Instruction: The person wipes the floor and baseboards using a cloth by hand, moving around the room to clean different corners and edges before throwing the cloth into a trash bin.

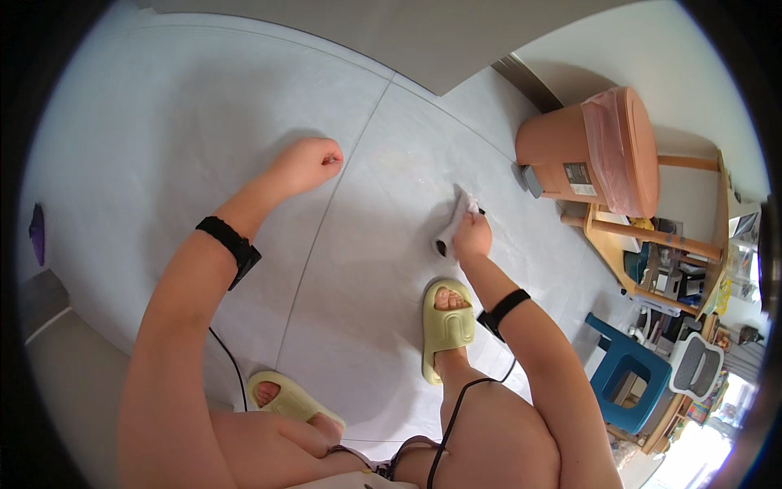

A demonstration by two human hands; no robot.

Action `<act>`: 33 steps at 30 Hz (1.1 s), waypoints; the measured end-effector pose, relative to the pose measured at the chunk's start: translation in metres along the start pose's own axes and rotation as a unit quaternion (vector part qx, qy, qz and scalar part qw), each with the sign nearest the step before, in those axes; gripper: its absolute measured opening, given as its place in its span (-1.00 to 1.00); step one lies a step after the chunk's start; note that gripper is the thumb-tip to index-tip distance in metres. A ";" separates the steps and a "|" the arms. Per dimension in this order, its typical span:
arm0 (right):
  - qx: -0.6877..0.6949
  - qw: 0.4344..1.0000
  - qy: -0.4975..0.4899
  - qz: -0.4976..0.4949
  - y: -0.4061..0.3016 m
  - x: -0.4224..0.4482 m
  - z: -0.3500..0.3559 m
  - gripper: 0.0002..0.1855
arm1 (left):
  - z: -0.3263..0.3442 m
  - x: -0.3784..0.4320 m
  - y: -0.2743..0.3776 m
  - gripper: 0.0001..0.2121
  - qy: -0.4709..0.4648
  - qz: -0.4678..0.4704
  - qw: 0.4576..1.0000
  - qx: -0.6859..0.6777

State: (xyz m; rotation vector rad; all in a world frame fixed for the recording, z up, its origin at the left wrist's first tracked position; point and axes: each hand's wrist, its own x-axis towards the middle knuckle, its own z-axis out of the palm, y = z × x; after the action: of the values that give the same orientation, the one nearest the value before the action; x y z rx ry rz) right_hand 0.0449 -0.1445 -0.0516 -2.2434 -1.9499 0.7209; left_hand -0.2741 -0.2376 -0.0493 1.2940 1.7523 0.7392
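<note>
My right hand (473,237) grips a crumpled white cloth (457,225) with black patches, held low at the floor in front of my right foot. My left hand (310,164) is curled into a loose fist above the grey tiled floor (366,257), left of a tile joint; whether something small sits inside it I cannot tell. Black bands with small boxes circle both forearms, with black cables running from them. On my feet are light green slides, the right one (449,330) nearest the cloth and the left one (287,394) lower left.
A pink pedal bin (559,147) with a liner stands at the upper right beside a wooden shelf (654,232). Below it are a blue plastic stool (632,373) and a grey-white chair back. A grey panel (379,36) borders the top. A purple object (37,235) lies far left.
</note>
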 end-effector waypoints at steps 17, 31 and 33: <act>-0.264 0.963 -0.043 -0.026 0.057 -0.019 -0.088 -0.56 | -0.017 0.016 -0.016 -0.88 0.002 -0.083 0.994 -0.073; 0.360 0.909 0.112 0.177 -0.070 -0.059 0.019 -0.62 | -0.003 -0.010 -0.038 -0.90 0.029 0.042 0.998 0.044; 0.429 0.881 0.110 0.163 -0.042 -0.088 0.009 -0.61 | -0.002 -0.005 -0.047 -0.90 0.040 0.048 0.996 0.056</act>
State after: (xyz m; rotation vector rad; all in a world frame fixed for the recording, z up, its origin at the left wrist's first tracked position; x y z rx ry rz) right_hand -0.0041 -0.2231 -0.0183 -1.9324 -0.8575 1.0387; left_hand -0.2972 -0.2570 -0.0863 1.4495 1.8285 0.7650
